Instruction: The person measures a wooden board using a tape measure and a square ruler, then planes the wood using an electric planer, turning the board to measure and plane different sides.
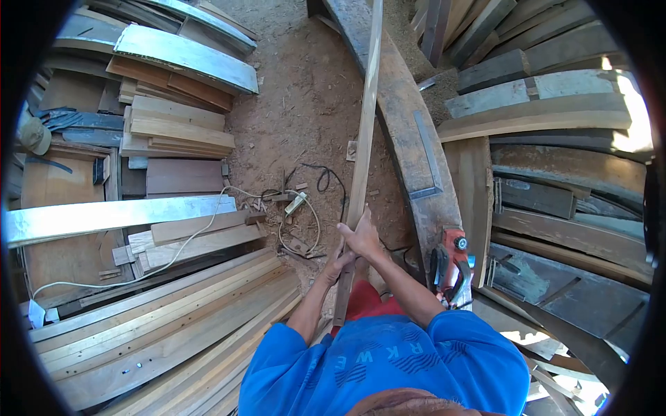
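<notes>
A long, narrow wooden strip (364,139) runs from close to my body up past the top edge of the head view. My right hand (364,240) is closed around it near its lower part, the thumb lying across the wood. Just below, my left hand (338,263) also grips the strip, its fingers partly hidden behind it. The two hands are close together, almost touching. To the right of the strip is a thick, worn wooden bench (402,104). A metal square (429,163) lies on it, and a red power tool (454,260) stands at its near end.
Stacked boards (180,128) and long planks (173,305) line the left side. More timber (555,125) is piled on the right. A power strip (296,202) with looping cords lies on the dirt floor (298,104) among wood scraps. A white cord (187,243) crosses the left boards.
</notes>
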{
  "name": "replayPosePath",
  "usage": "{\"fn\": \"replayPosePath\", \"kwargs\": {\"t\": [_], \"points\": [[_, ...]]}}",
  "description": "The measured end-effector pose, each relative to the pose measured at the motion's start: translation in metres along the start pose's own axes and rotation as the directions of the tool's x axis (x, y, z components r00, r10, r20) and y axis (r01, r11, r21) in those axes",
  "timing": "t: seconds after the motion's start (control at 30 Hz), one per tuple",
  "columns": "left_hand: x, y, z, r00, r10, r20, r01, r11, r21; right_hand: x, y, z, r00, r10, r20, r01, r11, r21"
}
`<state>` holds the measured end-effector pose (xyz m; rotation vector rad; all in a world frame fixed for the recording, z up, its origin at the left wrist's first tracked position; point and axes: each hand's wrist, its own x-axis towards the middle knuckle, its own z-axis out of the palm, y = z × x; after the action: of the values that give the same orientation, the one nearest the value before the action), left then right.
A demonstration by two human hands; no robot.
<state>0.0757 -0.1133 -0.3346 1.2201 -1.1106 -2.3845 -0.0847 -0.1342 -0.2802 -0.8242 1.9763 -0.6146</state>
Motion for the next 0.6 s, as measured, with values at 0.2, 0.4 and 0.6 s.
{"fn": "replayPosePath", "kwargs": {"t": [0.2,0.4,0.6], "points": [[-0.083,-0.05,0.016,0.964,-0.256,0.069,0.242,0.956,0.165,-0.003,-0.003,-0.029,0.994,0.077,0.079,-0.073,0.996,-0.049],[-0.064,-0.066,0.046,0.996,0.07,0.062,-0.079,0.984,0.159,-0.002,0.019,-0.035,1.0,-0.008,-0.03,0.009,1.0,0.01],[-0.023,-0.139,0.068,0.976,0.219,-0.013,-0.209,0.945,0.25,0.019,0.08,-0.031,0.988,-0.081,-0.131,0.087,0.995,0.04]]}}
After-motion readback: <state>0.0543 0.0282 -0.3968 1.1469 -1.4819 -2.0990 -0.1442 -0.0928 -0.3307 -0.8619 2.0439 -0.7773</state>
